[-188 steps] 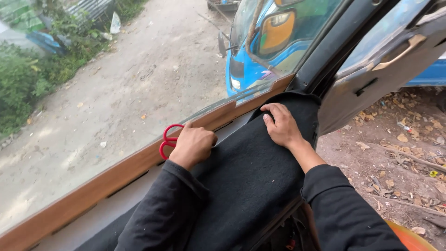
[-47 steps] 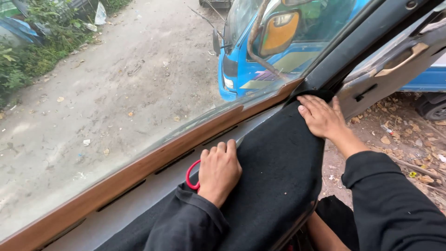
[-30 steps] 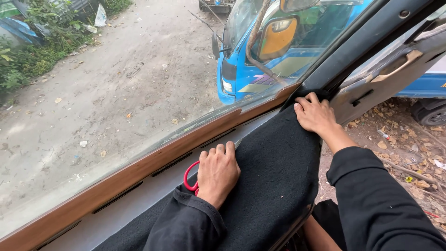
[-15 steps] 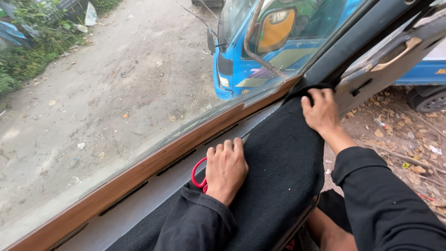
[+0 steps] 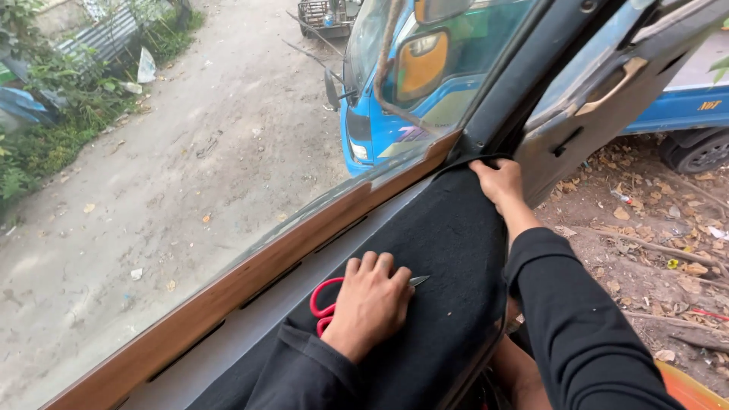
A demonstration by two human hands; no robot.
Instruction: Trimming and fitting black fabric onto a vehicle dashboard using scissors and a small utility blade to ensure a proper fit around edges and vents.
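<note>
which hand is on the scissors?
The left hand: it lies flat over the red-handled scissors on the black fabric mat. The right hand presses the mat's far corner by the door pillar, away from the scissors.
</note>
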